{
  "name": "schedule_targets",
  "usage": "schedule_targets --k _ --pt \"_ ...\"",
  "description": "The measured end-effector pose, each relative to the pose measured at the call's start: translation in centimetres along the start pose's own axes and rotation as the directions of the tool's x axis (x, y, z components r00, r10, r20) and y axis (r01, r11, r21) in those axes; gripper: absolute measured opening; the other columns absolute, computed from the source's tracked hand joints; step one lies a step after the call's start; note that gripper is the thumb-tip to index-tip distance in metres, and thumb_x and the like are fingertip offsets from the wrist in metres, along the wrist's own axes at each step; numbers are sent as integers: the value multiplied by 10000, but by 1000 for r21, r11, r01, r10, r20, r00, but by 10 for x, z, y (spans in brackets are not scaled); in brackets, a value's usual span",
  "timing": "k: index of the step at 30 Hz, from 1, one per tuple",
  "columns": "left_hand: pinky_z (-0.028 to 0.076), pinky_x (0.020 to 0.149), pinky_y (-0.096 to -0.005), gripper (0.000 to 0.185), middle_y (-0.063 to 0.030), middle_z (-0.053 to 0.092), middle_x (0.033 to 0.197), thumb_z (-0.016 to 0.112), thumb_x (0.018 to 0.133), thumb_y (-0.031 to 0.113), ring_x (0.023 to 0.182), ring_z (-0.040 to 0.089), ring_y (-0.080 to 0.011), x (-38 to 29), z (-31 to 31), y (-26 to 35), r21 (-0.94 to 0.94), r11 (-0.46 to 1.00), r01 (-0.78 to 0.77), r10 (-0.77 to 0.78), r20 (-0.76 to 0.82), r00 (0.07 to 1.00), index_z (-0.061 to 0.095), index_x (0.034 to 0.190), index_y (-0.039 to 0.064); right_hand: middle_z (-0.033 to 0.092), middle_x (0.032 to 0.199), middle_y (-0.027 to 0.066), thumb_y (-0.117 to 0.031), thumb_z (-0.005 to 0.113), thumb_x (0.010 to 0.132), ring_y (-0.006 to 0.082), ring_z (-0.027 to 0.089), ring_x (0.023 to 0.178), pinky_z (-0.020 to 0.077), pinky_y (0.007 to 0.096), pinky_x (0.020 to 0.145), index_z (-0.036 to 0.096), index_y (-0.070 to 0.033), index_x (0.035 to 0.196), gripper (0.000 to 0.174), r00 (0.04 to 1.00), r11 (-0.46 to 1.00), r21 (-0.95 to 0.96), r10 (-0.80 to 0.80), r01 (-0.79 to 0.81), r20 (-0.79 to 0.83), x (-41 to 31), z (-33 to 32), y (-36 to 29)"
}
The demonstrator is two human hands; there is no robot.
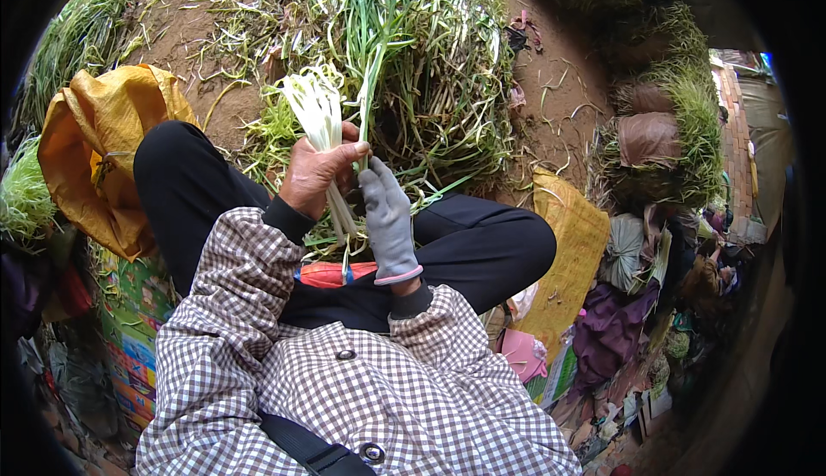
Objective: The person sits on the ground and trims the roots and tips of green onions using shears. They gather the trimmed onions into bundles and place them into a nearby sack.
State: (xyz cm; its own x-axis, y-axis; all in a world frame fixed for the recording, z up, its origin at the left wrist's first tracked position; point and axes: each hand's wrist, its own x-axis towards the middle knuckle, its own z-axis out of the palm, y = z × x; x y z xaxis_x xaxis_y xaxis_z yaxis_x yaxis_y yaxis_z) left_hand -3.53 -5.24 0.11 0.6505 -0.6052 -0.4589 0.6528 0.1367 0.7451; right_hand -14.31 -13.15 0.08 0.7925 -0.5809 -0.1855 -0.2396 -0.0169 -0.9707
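My bare left hand [317, 167] grips a bundle of white stalks [317, 109], their pale tops fanned upward and their thin ends hanging below the fist. Between the thumb and fingers of that same hand stands a single long green stalk [370, 85], like a scallion or garlic shoot. A grey glove with a pink cuff covers my right hand [389, 214]; its fingertips pinch the lower end of the green stalk. Just beyond both hands rises a large heap of green and withered stalks [439, 69]. My crossed legs in dark trousers [484, 237] frame the hands.
An orange woven sack [110, 147] sits by my left knee, and a flat yellow sack [561, 256] lies beside my right. More bundled greens [687, 108] line the right side. Bare soil [561, 95] with scattered leaves surrounds the heap. Purple cloth [610, 334] lies lower right.
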Motion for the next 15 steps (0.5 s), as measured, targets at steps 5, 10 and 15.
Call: schedule_targets --k 5,10,15 --pt "388 412 -231 307 -2 570 699 688 804 116 484 492 -81 -12 -4 -5 -101 989 106 -95 115 989 553 1073 51 623 911 33 -324 533 939 85 566 654 460 208 595 569 -14 1135 369 948 821 484 205 -302 245 29 2 -5" --pt "394 390 -219 260 0 559 701 683 803 116 494 504 -82 -15 -11 -2 -101 992 73 -77 -37 996 553 1021 59 658 850 17 -108 612 874 83 606 736 465 210 672 608 -38 905 76 924 622 742 382 -252 -6 34 8 -13" --pt "416 404 -208 234 -45 626 809 686 818 138 581 548 -81 -7 -18 12 -25 994 -102 102 -29 994 565 1003 59 607 721 198 -180 520 883 325 622 686 457 430 614 544 -15 929 173 995 948 -307 71 -88 -65 29 4 10"
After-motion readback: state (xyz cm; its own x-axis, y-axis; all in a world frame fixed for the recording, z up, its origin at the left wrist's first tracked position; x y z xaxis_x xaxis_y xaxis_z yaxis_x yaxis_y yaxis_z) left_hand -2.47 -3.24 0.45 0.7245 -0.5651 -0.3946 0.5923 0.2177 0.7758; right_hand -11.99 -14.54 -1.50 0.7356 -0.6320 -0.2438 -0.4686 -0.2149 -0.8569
